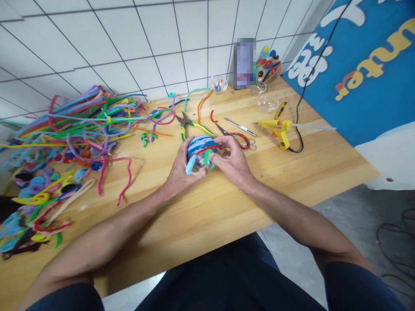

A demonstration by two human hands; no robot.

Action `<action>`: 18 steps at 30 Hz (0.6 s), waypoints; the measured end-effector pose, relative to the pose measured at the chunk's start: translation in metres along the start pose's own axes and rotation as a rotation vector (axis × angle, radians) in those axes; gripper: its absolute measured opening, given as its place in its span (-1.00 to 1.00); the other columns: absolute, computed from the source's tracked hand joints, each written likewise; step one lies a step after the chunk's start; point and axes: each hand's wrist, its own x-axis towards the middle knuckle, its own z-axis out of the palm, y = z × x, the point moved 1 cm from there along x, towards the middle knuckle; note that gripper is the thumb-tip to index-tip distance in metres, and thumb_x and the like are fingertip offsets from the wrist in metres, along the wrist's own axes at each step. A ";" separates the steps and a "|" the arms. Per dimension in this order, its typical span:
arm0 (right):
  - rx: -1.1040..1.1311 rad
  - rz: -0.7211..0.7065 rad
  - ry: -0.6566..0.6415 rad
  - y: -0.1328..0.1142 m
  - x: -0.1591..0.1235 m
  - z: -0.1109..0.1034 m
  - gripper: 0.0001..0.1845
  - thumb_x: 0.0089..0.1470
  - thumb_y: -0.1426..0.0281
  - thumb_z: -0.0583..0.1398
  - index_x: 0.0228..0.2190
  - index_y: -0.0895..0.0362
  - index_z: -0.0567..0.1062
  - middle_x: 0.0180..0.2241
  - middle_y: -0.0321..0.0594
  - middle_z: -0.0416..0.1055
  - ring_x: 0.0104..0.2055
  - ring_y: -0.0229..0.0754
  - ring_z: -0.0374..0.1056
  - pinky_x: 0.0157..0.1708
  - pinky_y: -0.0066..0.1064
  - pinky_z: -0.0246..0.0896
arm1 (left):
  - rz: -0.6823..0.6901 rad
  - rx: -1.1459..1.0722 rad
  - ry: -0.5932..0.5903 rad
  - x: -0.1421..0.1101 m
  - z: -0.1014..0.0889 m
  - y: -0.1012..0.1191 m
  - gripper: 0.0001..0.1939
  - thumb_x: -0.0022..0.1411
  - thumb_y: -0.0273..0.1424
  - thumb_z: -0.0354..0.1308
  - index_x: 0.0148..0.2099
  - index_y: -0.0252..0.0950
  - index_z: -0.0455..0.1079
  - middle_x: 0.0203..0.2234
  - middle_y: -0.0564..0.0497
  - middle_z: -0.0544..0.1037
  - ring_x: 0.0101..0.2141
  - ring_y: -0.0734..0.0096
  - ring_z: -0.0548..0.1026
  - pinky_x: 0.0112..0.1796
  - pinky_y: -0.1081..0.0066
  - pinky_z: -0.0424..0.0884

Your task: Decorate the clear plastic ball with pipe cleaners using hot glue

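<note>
Between my two hands, just above the wooden table [233,203], is a rounded craft piece [202,144] banded with blue, white and red pipe cleaners. A light blue fuzzy stub [190,165] sticks out of its lower left, and a green pipe cleaner [207,156] curls at its front. My left hand [181,172] wraps round the left side and underside of the piece. On the right side, my right hand [231,157] is closed, thumb and fingers at the green pipe cleaner. Its fingertips partly hide that spot.
Green-and-yellow pliers [184,123], red-handled scissors [241,140], a craft knife [240,126] and a yellow glue gun [279,131] lie beyond my hands. A heap of pipe cleaners [94,112] covers the left. Clear bowls [268,103] and a decorated ball [268,69] stand near the wall.
</note>
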 end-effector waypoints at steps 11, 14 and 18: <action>-0.031 0.000 -0.018 -0.005 -0.001 -0.002 -0.59 0.04 0.29 0.35 -0.05 -0.01 0.46 0.02 -0.11 0.49 0.03 0.00 0.43 0.08 -0.06 0.44 | -0.030 -0.037 -0.014 -0.002 -0.001 -0.004 0.01 0.17 -0.04 0.53 0.49 -0.14 0.12 0.35 -0.22 0.41 0.29 -0.08 0.53 0.33 -0.07 0.49; -0.035 -0.013 -0.021 -0.004 -0.001 -0.003 -0.59 0.04 0.28 0.36 -0.05 -0.01 0.46 0.03 -0.12 0.50 0.03 -0.01 0.44 0.10 -0.06 0.44 | -0.049 -0.049 -0.014 -0.003 -0.002 -0.004 0.02 0.17 0.02 0.53 0.49 -0.12 0.13 0.36 -0.22 0.41 0.30 -0.10 0.52 0.35 -0.08 0.48; -0.031 -0.024 -0.013 -0.003 -0.001 -0.003 -0.58 0.03 0.27 0.37 -0.06 -0.01 0.47 0.02 -0.14 0.52 0.00 -0.04 0.45 0.09 -0.08 0.45 | -0.045 -0.045 -0.045 -0.003 -0.004 -0.002 -0.02 0.25 0.04 0.47 0.51 -0.11 0.10 0.40 -0.21 0.38 0.34 -0.09 0.48 0.37 -0.09 0.44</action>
